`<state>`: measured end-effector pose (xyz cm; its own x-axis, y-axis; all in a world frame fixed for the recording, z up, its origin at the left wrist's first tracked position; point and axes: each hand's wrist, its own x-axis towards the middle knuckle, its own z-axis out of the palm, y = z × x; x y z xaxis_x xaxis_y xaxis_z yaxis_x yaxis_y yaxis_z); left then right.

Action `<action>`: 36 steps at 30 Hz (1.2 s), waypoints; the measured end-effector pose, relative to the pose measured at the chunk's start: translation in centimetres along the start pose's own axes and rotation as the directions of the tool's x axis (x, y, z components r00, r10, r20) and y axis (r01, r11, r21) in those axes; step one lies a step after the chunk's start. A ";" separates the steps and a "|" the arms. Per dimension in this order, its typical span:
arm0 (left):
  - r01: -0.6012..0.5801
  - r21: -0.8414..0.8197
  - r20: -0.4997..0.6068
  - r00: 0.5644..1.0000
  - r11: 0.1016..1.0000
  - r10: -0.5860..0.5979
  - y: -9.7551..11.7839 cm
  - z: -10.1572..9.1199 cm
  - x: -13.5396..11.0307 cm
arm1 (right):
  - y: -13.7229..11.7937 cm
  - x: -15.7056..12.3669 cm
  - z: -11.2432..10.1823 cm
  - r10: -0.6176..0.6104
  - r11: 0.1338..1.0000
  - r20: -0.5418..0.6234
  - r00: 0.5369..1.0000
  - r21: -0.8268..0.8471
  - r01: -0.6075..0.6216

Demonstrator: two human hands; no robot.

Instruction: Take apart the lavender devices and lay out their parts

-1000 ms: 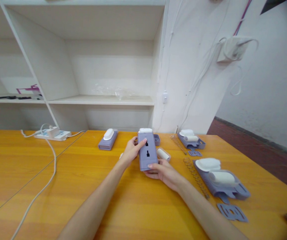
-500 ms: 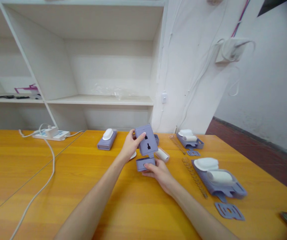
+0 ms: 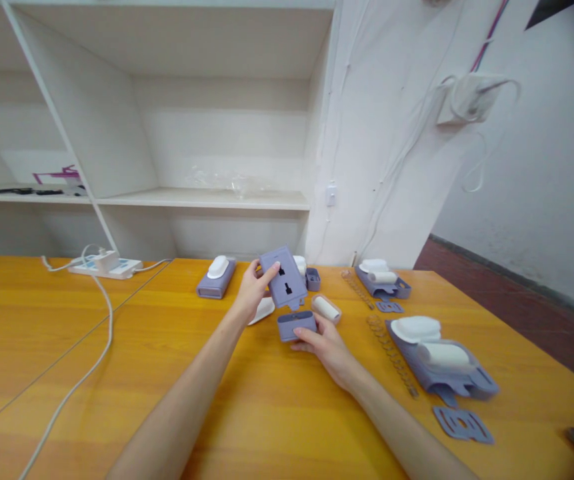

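My left hand (image 3: 254, 288) is closed on the edge of a flat purple plastic housing (image 3: 283, 275), tilted up with two dark keyhole slots facing me. Just below it, my right hand (image 3: 324, 339) grips a small hollow purple box (image 3: 297, 327), its open side upward. A narrow gap shows between the two parts. A white oval piece (image 3: 264, 310) lies on the table beside my left wrist. Close past my right fingers rests a white roller in a clear cover (image 3: 325, 309). Behind the housing, another purple part (image 3: 313, 279) is partly hidden.
Purple housings with white parts stand at the right (image 3: 441, 360), back right (image 3: 383, 279) and back left (image 3: 217, 277). Wire springs (image 3: 391, 357) and a slotted purple plate (image 3: 463, 424) lie nearby. A power strip (image 3: 107, 267) with a white cable sits far left.
The flat housing in my left hand has moved up and left, away from the small box. My right hand has shifted slightly right with the box, and a gap has opened between them.
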<state>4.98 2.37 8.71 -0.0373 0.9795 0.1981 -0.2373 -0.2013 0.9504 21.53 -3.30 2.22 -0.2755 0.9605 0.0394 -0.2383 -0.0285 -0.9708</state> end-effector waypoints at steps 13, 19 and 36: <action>-0.037 -0.034 0.058 0.998 0.999 0.039 0.7 0.4 -0.3 | 0.4 0.2 -0.2 0.011 0.999 -0.021 1.000 0.042 -0.010; -0.094 -0.138 -0.050 0.995 0.986 0.088 1.3 -0.2 0.3 | 0.3 -0.1 -0.1 -0.010 1.000 -0.044 0.999 -0.017 0.009; -0.054 -0.433 -0.183 0.983 0.900 -0.029 2.4 -4.7 2.5 | 0.6 0.0 -0.8 -0.023 0.999 -0.078 0.997 0.037 0.026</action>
<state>-0.21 4.40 10.40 -0.2077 0.9704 0.1230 -0.6317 -0.2291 0.7406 22.09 -3.11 1.42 -0.1965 0.9795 0.0436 -0.2797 -0.0134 -0.9600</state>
